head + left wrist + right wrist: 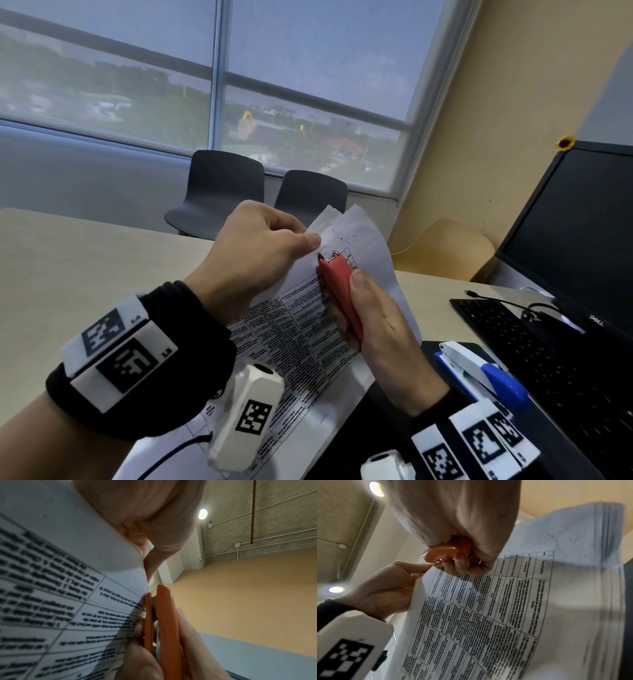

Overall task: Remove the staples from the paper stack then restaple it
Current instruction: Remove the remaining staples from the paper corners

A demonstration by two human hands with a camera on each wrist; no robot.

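Paper stack: one white printed paper stack [301, 329], lifted at its top corner above the beige table [85, 260], lower end on it.
Remover: one slim red staple remover [339, 291], metal tip at the stack's upper edge.
Right hand [380, 329]: fingers clamped round the remover.
Left hand [253, 250]: fingers pinching the corner.
Technique: probably slide the tip flat under the staple and lever gently, to avoid tearing.
Stapler: one blue-and-white stapler [479, 370] beside the black keyboard [534, 349].

The right hand [453, 520] grips an orange staple remover [447, 550] at the paper stack's [522, 588] edge, beside the left hand [385, 588].
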